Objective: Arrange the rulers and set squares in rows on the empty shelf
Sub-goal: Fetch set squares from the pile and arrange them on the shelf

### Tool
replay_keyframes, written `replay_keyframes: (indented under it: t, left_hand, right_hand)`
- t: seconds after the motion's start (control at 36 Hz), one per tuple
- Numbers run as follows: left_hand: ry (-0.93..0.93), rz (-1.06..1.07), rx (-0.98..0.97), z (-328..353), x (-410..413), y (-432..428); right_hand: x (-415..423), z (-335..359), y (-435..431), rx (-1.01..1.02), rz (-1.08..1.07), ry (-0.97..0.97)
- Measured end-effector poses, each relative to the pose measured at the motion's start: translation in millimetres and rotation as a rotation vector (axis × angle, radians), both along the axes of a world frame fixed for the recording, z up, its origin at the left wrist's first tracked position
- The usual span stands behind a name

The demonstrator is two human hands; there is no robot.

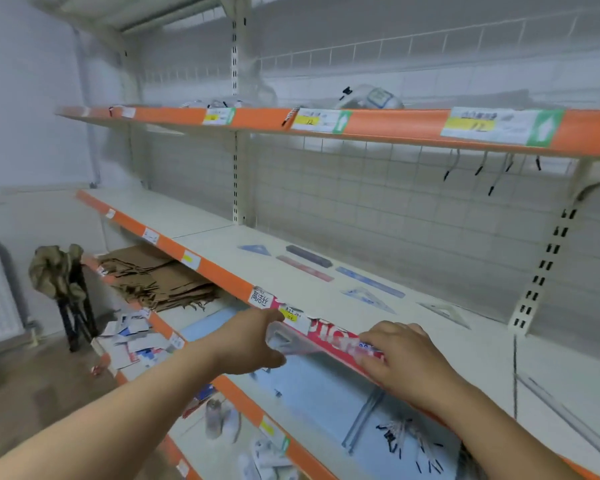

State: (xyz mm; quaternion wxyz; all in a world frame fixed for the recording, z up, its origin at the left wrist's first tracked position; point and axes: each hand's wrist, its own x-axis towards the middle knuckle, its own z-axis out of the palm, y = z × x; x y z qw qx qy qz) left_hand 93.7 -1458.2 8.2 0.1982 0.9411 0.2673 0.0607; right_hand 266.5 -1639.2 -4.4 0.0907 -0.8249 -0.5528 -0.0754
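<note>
On the white middle shelf [326, 306] lie a blue set square [256, 249], a dark ruler [308, 256], a pink ruler [305, 268], a blue ruler [369, 281] and two clear set squares [367, 296] [445, 311], spread in a loose row. My left hand [253, 342] and my right hand [400, 358] hold a clear plastic set square [291, 341] between them, in front of the shelf's orange front edge. The left hand grips its left end; the right hand's fingers rest on its right end. The piece is blurred.
Above is an orange-edged shelf [378, 124] with price labels and a white bag. The lower shelf holds brown paper bags [160, 278], scattered papers, a blue sheet and black clips [406, 441]. A stool with a cloth [61, 275] stands at the left by a radiator.
</note>
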Motion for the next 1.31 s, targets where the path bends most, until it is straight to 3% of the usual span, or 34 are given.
replay_keyframes:
  t: [0.39, 0.81, 1.08, 1.31]
  left_hand:
    - [-0.042, 0.068, -0.004, 0, -22, 120]
    - [0.016, 0.077, 0.011, 12, 35, 257]
    - [0.035, -0.112, 0.041, 1, 96, 313]
    - [0.034, -0.405, 0.024, -7, 143, 364]
  right_hand:
    - [-4, 9, 132, -0.031, 0.030, -0.025]
    - [54, 11, 256, 0.001, 0.007, -0.013]
    - [74, 1, 281, -0.019, -0.149, 0.008]
    - [67, -4, 302, -0.035, -0.380, 0.025]
